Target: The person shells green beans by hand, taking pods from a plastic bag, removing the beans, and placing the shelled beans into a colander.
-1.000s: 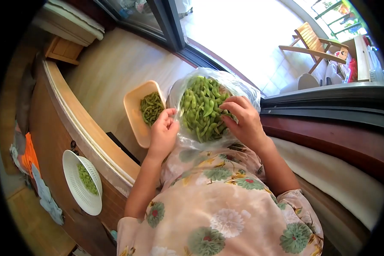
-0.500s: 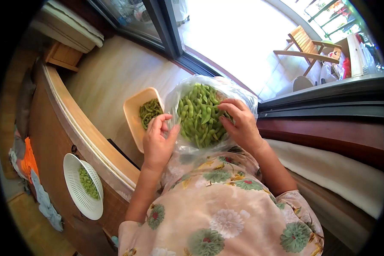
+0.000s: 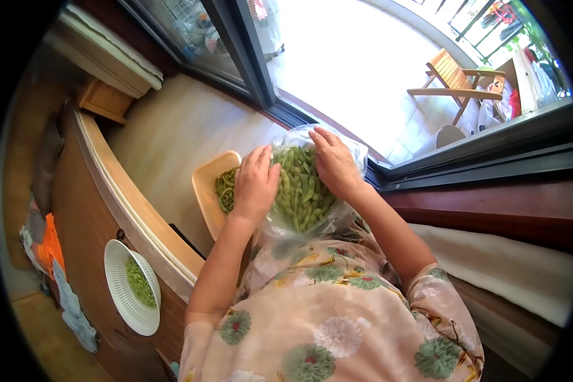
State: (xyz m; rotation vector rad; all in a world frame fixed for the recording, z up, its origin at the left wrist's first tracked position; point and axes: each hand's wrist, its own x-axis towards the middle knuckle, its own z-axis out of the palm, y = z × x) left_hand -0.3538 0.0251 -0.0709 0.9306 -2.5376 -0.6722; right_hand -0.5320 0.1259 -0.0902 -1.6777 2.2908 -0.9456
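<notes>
A clear plastic bag (image 3: pixel 353 149) lies in my lap, full of green edamame pods (image 3: pixel 299 191). My left hand (image 3: pixel 256 183) is closed on the bag's left edge, its fingers pointing up and away from me. At the far right side of the bag, my right hand (image 3: pixel 337 164) has its fingers bent over the plastic, the thumb mostly hidden. Left of the bag stands a peach-coloured plastic bin (image 3: pixel 207 184). Inside it is a pile of darker green pods (image 3: pixel 225 190), partly covered by my left hand.
A white colander (image 3: pixel 118 280) with shelled green beans (image 3: pixel 140 283) rests on the woven-topped seat (image 3: pixel 102 210) to my left. Orange cloth (image 3: pixel 49 245) lies beyond it. Ahead is a sliding door frame (image 3: pixel 251 63); outside stands a wooden chair (image 3: pixel 455 73).
Both hands have moved forward from over the pods to the bag's edges. My fingers have gone from pinching near the pods to holding the plastic. The view has shifted slightly.
</notes>
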